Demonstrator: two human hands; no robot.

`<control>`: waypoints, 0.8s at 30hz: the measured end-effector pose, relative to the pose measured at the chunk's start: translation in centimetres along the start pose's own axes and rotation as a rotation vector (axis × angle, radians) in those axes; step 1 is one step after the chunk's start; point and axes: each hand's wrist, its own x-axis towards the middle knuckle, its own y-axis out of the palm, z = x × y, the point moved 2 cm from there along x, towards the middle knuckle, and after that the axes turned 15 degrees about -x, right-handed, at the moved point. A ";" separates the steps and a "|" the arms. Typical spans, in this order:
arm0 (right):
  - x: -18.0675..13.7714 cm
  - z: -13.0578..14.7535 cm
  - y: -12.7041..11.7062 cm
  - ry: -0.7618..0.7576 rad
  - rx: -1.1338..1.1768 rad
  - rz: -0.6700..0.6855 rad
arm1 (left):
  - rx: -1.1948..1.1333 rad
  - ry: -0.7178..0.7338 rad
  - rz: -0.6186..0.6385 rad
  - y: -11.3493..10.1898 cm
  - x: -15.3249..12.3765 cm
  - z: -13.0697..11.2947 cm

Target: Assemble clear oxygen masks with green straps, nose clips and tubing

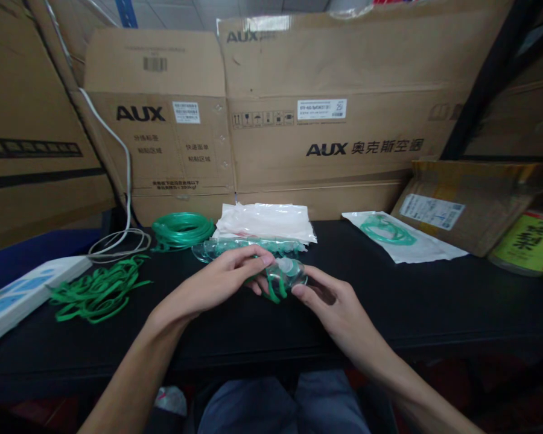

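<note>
Between my two hands, just above the black table, is a clear green-tinted oxygen mask with a pale connector on top. A green elastic strap hangs at its near left side. My left hand is closed on the left edge, its fingers partly hidden behind the mask. My right hand pinches the right edge between thumb and fingers. Just behind lies a row of nested clear green masks, close to a stack of white plastic pouches.
Left are a pile of green elastic straps, a coil of green tubing and a white power strip with its cable. Right are a pouch with green tubing, a cardboard box and a yellow-green tin. Cardboard panels stand behind.
</note>
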 end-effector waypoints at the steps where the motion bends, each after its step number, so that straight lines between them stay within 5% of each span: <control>1: 0.0 0.0 -0.1 0.020 0.033 0.007 | 0.025 0.013 -0.002 -0.1 0.1 0.1; 13: 0.3 -0.6 -0.1 0.026 0.117 -0.103 | 0.214 0.111 -0.033 -0.3 -0.5 -0.5; 24: -0.3 -1.2 0.4 -0.023 -0.098 -0.160 | 0.309 0.144 -0.019 0.5 -0.3 0.0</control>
